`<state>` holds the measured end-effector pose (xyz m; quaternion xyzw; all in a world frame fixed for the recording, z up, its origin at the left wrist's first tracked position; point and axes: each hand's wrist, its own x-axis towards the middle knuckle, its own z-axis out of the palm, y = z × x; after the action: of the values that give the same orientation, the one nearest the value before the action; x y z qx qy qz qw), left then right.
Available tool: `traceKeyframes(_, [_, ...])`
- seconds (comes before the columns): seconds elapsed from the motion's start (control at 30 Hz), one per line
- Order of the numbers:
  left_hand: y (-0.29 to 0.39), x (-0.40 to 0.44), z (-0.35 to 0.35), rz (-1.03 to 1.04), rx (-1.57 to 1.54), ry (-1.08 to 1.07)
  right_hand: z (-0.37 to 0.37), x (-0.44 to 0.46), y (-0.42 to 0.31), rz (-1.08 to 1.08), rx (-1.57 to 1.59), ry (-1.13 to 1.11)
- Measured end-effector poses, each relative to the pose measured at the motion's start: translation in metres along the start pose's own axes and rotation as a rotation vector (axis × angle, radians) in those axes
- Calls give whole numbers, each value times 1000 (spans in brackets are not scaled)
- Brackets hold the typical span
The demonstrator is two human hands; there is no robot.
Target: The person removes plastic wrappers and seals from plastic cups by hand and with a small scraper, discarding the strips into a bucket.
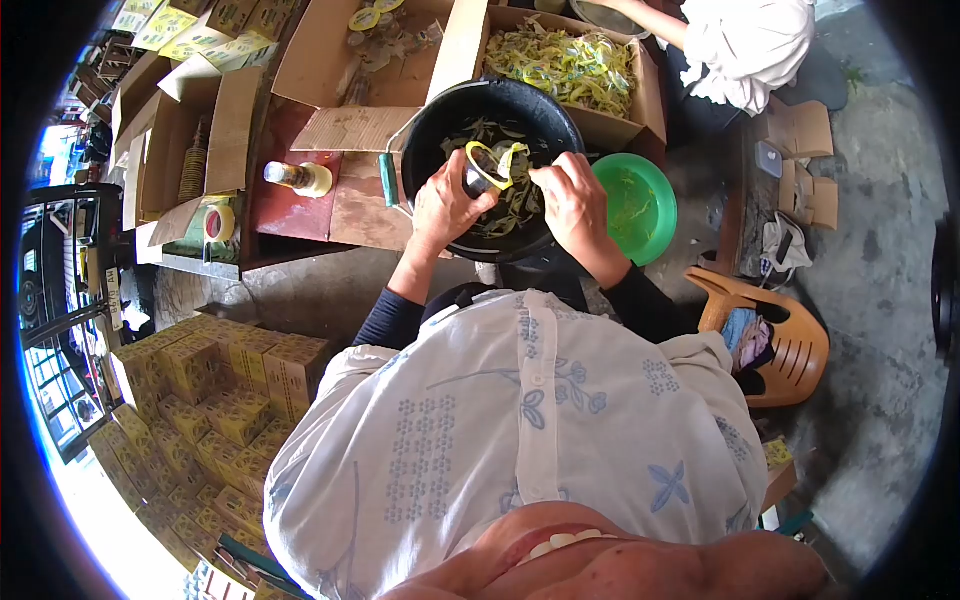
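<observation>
Small yellow-rimmed cup (480, 168), one, held above the mouth of a black bucket (490, 88); a yellow-edged strip (514, 165) stands out from its side. Left hand (450, 205): curled around the cup, thumb and fingers closed on it. Right hand (577, 205): narrow, thumb and forefinger drawn together at the strip; whether they grip it, cannot tell. Bucket: fitted with a green handle grip (389, 180) on its left, containing loose pale and yellowish strips (510, 222). Green basin (655, 215), round, just beside the bucket on the right, a few shreds within. Cardboard box (652, 95), beyond the bucket, heaped with yellow-green trimmings (560, 65). Jar (297, 178), dark contents, one end pale, on the reddish tabletop to the left. Yellow cartons (210, 400), many, stacked at lower left. Orange chair (800, 350), bearing folded cloths (745, 337), at right. Co-worker's white garment (750, 45) and bare forearm (655, 20), upper right.
</observation>
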<state>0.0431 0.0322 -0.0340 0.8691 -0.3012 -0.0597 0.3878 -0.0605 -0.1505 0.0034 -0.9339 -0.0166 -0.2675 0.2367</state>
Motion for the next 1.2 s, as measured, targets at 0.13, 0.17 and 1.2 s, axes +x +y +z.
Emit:
traceKeyframes(0.13, [3, 1, -1, -45, -15, -37, -5, -4, -3, -63, 14, -75])
traceKeyframes(0.17, [3, 1, -1, -15, -33, -14, -2, -7, 0, -89, -40, -109])
traceKeyframes(1.2, [-3, 3, 2, 10, -59, -93, 14, -18, 3, -161, -156, -11])
